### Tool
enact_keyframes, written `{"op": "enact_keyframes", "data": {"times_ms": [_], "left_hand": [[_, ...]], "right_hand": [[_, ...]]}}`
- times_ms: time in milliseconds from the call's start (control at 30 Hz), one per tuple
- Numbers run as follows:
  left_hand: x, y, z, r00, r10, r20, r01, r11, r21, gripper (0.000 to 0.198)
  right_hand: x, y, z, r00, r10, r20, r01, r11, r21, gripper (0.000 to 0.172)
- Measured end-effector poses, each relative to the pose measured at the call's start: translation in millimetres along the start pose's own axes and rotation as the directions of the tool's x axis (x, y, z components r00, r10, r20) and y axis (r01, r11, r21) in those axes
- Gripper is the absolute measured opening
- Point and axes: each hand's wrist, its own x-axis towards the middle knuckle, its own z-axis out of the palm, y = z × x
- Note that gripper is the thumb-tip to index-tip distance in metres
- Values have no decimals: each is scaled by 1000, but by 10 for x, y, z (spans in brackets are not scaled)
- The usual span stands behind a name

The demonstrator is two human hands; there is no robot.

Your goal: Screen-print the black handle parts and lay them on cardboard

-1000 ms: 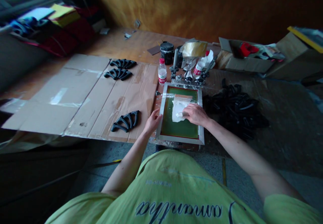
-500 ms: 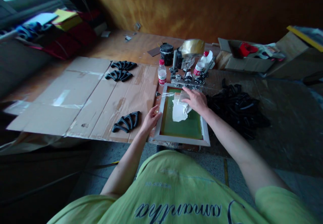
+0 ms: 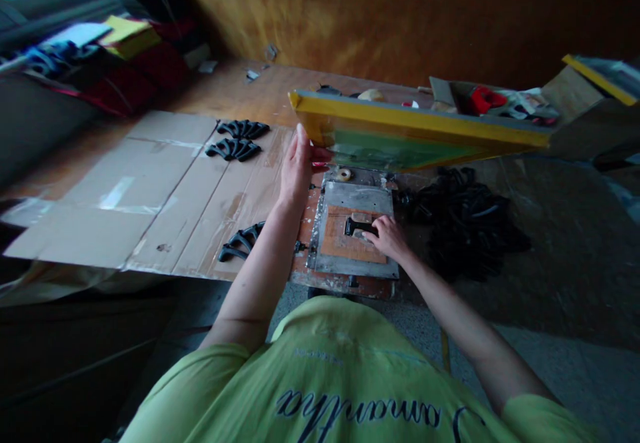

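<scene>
A yellow-edged screen frame with green mesh is tilted up above a grey base plate. My left hand grips the frame's near left corner and holds it raised. On the plate lies a brown board with a black plastic part on it. My right hand is closed on that black part's right end.
A heap of black parts lies right of the plate. Flattened cardboard to the left carries three groups of black parts. Open cardboard boxes with clutter stand at the back right. A wooden wall runs behind.
The screen frame went from lying flat to tilted up, lifted by my left hand. My right hand left the white cloth on the mesh and now grips the black part underneath.
</scene>
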Motion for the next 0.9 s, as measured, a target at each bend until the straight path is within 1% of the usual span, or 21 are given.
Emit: {"op": "enact_keyframes", "data": {"times_ms": [67,100,133,167,200,233,267,300,333,400,433,467,500,567,600,667,733,800,833,867,900], "left_hand": [[-133,-147,-5,998,-37,-53,37,999,9,56],[-260,-259,-17,994,-102,-42,103,994,24,57],[-421,-386,-32,979,-203,-3,203,978,50,58],[-606,-520,-44,938,-339,71,332,938,98,60],[-803,-651,-53,848,-497,185,470,866,171,62],[-998,-772,-58,750,-615,244,572,788,226,65],[-1176,-876,-61,699,-664,264,624,748,226,66],[-1325,-961,-66,685,-678,267,651,734,193,65],[-1436,-1026,-79,697,-674,247,662,736,140,63],[-1534,-1107,-160,745,-645,169,650,759,36,59],[-1528,-1130,-238,764,-636,113,639,769,6,57],[-1498,-1148,-345,780,-625,41,625,780,-11,55],[-1456,-1164,-482,793,-607,-42,607,794,-18,53],[-1378,-1205,-829,801,-548,-241,564,826,-4,47],[-1359,-1234,-1027,787,-513,-343,551,834,17,44],[-1373,-1310,-1434,723,-450,-523,565,822,74,37],[-1445,-1404,-1806,636,-403,-658,638,755,153,34],[-1538,-1496,-2095,573,-377,-728,719,658,225,37],[-1579,-1535,-2203,561,-373,-739,746,614,257,40],[-1611,-1567,-2287,570,-375,-731,758,584,291,43],[-1629,-1591,-2350,593,-381,-709,757,565,329,46]], "right_hand": [[8,-169,29,997,40,68,-37,999,-40,23],[23,-226,6,993,73,91,-70,997,-41,22],[35,-277,-31,989,102,103,-100,995,-29,21],[38,-332,-70,988,123,97,-123,992,-8,21],[30,-399,-104,988,133,74,-135,991,17,21],[10,-481,-128,991,125,39,-126,991,45,21],[-20,-576,-140,996,89,7,-89,993,75,21],[-56,-672,-141,1000,25,-13,-23,994,110,21],[-95,-757,-137,998,-65,-18,67,986,152,20],[-164,-821,-139,965,-261,-7,255,934,250,19],[-188,-769,-155,945,-328,-7,316,904,289,21],[-207,-650,-184,934,-357,-14,344,888,307,24],[-222,-461,-222,938,-345,-21,336,893,299,29],[-266,97,-309,973,-226,-37,229,953,201,37],[-306,436,-343,990,-141,-25,143,982,121,41],[-445,1142,-363,999,41,7,-40,999,-16,43],[-650,1764,-305,981,189,51,-183,979,-93,39],[-871,2212,-187,954,278,107,-269,958,-97,31],[-966,2365,-120,949,292,122,-283,955,-88,29],[-1044,2476,-57,947,292,130,-284,955,-81,27],[-1101,2553,-2,951,281,127,-272,959,-78,25]]}}
